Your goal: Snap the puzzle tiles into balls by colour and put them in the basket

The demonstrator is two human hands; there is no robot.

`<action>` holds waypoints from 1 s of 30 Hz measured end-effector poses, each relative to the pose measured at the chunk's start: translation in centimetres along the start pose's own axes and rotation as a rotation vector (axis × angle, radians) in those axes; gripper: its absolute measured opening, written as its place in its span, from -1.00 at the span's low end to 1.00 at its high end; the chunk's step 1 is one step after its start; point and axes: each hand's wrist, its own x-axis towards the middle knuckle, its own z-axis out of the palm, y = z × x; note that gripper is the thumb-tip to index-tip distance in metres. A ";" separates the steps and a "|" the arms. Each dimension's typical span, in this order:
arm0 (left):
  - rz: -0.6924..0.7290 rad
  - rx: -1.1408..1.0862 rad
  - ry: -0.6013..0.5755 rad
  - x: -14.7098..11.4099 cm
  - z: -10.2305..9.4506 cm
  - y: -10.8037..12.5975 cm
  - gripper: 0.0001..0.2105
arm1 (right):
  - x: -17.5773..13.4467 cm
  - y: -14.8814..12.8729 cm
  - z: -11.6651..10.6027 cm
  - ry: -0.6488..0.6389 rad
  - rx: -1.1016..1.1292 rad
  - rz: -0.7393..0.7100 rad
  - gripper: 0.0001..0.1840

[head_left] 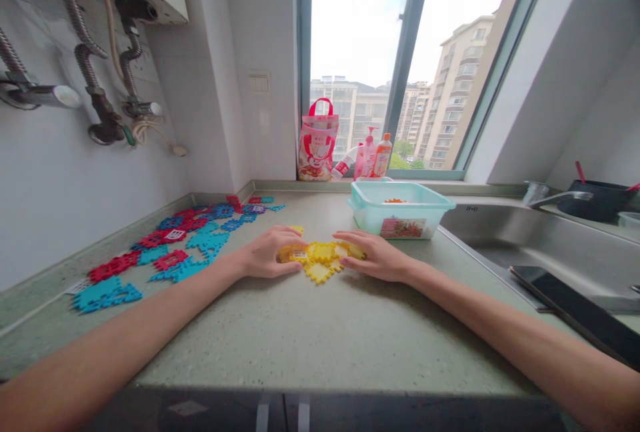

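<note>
Several yellow toothed plastic puzzle pieces [323, 255] lie gathered in the middle of the counter, one carrying a small white label. My left hand [273, 252] curls round the left side of this group, its thumb in front and its fingers behind. At the right side, my right hand [375, 255] has its fingers and thumb closed about another yellow part. Whether the pieces interlock I cannot tell. Along the wall on the left lie red [117, 265], light blue [207, 242] and dark blue toothed pieces, some with white labels.
A pale turquoise plastic tub [400, 215] with something orange inside stands behind my right hand. To its right is a metal sink [500, 239], with a dark flat slab [575, 312] across its near edge. Bottles [373, 155] and a pink bag [319, 145] stand by the window.
</note>
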 end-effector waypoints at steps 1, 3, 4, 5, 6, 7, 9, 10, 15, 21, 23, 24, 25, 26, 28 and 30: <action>0.002 0.000 0.003 0.0 0.1 0.0 -0.55 | -0.1 0.1 -0.3 -0.012 -0.003 -0.008 -0.37; 0.003 -0.008 0.010 0.1 0.2 0.0 -0.56 | -0.2 0.2 -0.8 -0.057 -0.008 -0.034 -0.46; 0.006 -0.018 0.018 0.1 0.2 0.0 -0.57 | -0.3 0.1 -1.0 -0.078 -0.008 -0.046 -0.51; 0.011 -0.033 0.027 0.1 0.2 0.1 -0.58 | -0.3 0.1 -1.2 -0.095 -0.011 -0.055 -0.53; 0.018 -0.050 0.039 0.1 0.1 0.1 -0.60 | -0.3 0.0 -1.4 -0.103 -0.016 -0.060 -0.52; 0.022 -0.067 0.055 0.2 0.0 0.1 -0.61 | -0.3 0.0 -1.6 -0.106 -0.025 -0.059 -0.49; -0.014 -0.091 0.112 0.2 -0.2 0.0 -0.60 | -0.4 0.0 -2.1 -0.106 -0.059 -0.045 -0.38; -0.059 -0.095 0.154 0.2 -0.2 -0.2 -0.58 | -0.5 0.1 -2.4 -0.106 -0.086 -0.028 -0.33; -0.305 -0.056 0.270 0.3 -0.1 -1.7 -0.55 | -1.0 0.4 -3.9 -0.150 -0.230 0.089 -0.43; -0.246 -0.041 0.101 -0.1 -0.8 -2.7 -0.55 | -0.8 0.5 -3.9 -0.128 -0.230 0.047 -0.66; -0.184 -0.043 0.035 -0.3 -1.3 -2.8 -0.56 | -0.8 0.6 -3.8 -0.120 -0.251 0.055 -0.65; -0.170 -0.049 0.003 -0.4 -1.5 -2.7 -0.56 | -0.8 0.7 -3.8 -0.112 -0.275 0.057 -0.64; -0.166 -0.058 -0.024 -0.4 -1.7 -2.7 -0.57 | -0.8 0.8 -3.8 -0.098 -0.306 0.059 -0.63; -0.165 -0.070 -0.044 -0.5 -1.9 -2.7 -0.58 | -0.9 0.8 -3.9 -0.078 -0.343 0.061 -0.63; -0.152 -0.097 -0.064 -0.5 -2.1 -2.6 -0.59 | -0.9 0.9 -4.2 -0.028 -0.405 0.072 -0.65; -0.128 -0.113 -0.063 -0.6 -2.2 -2.7 -0.58 | -0.9 1.0 -4.5 0.022 -0.442 0.085 -0.67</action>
